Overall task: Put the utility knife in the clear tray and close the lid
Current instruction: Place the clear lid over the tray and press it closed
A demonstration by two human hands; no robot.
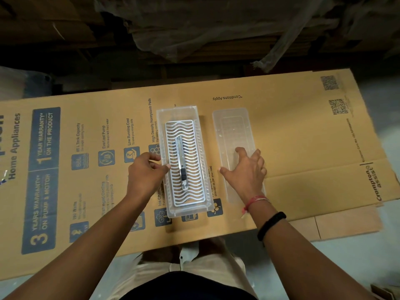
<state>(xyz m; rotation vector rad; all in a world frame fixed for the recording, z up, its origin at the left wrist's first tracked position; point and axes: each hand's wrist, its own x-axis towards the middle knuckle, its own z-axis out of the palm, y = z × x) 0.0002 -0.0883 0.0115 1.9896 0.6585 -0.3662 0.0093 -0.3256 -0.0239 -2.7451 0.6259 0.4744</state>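
Observation:
A silver utility knife with a black slider lies lengthwise on the white wavy grid inside the clear tray, at the middle of the cardboard. My left hand rests against the tray's left rim, thumb and fingers touching the wall. The clear lid lies flat to the right of the tray, apart from it. My right hand is spread over the lid's near half, fingers apart and resting on it.
Everything lies on a large flattened printed cardboard box on a grey floor. Dark stacked boxes and plastic sheeting stand beyond its far edge. My legs are at the near edge.

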